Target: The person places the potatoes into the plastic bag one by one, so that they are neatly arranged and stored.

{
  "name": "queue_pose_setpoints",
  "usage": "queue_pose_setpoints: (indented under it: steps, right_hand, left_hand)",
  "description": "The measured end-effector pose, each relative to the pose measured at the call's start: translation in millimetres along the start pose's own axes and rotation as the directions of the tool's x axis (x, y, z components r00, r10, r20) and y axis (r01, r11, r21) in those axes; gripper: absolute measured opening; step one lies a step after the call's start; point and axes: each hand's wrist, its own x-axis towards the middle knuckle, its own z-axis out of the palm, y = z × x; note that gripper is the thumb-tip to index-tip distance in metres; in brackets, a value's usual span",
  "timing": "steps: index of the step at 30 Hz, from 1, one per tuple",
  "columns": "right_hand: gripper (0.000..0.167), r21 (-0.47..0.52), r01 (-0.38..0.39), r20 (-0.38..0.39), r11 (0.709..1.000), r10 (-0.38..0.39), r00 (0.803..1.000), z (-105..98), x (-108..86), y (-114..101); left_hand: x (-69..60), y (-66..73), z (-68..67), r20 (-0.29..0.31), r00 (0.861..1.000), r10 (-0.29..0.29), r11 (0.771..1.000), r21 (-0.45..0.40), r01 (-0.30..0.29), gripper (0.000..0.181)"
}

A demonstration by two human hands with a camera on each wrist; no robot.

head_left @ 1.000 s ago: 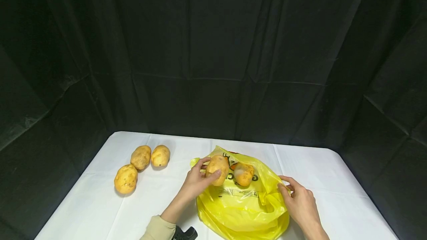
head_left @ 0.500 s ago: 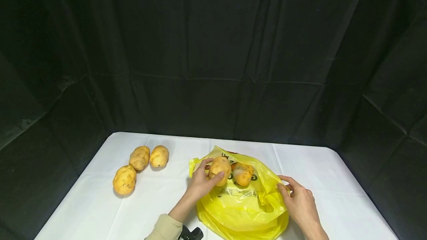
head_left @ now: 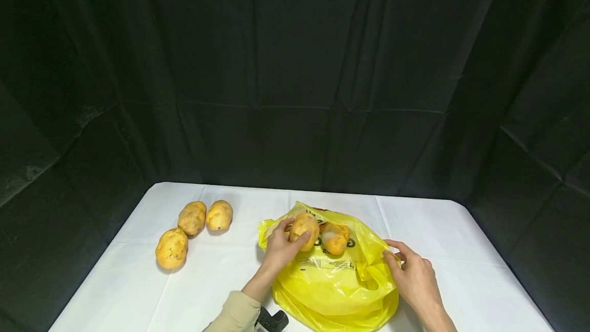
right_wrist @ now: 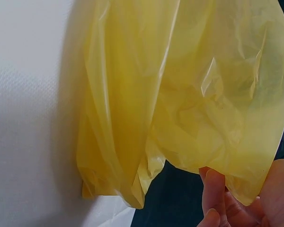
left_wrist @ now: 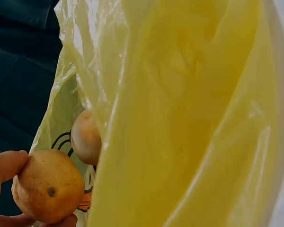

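Observation:
A yellow plastic bag (head_left: pixel 329 291) with dark print lies with its mouth spread on the table. My left hand (head_left: pixel 282 247) grips a potato (head_left: pixel 305 231) at the bag's upper left part. In the left wrist view, thumb and fingers hold that potato (left_wrist: pixel 52 187) at its side, and a second potato (left_wrist: pixel 85 137) shows partly behind the bag's film. That second potato (head_left: pixel 335 239) sits inside the bag, just right of the held one. With its thumb and fingers, my right hand (head_left: pixel 415 275) pinches the bag's right edge; the right wrist view shows the bag's film (right_wrist: pixel 246 189) between them.
On the left of the white-covered table (head_left: pixel 115 291) lie a rough potato (head_left: pixel 192 218), a smoother potato (head_left: pixel 219 215) and a larger potato (head_left: pixel 172 248). Black cloth (head_left: pixel 295 76) walls the back and both sides. A black strap piece (head_left: pixel 273 320) is at my left wrist.
My left hand has shifted slightly to the right with the potato, and its forearm has swung right. The right hand keeps its hold on the bag's edge.

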Motion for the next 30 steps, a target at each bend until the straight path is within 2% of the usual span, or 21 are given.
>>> queue_pose_setpoints:
  steps: [14, 23, 30]
  right_hand:
    - [0.032, 0.003, -0.003, 0.001, 1.0, 0.003, 1.0, -1.8, 0.3, 1.1]
    - [0.032, -0.003, -0.014, 0.009, 1.0, 0.014, 1.0, -3.2, 1.1, 1.4]
    - [0.032, -0.006, -0.013, 0.018, 1.0, 0.013, 1.0, -5.1, 0.6, 0.4]
  left_hand:
    - [9.9, -4.7, 12.0, -0.062, 0.997, -0.042, 0.998, 0.037, 0.044, 0.063]
    - [11.5, -3.5, 16.0, -0.052, 0.998, -0.03, 0.999, 0.025, 0.031, 0.063]
    - [13.0, -0.7, 19.4, -0.05, 0.998, -0.044, 0.999, 0.025, 0.045, 0.063]
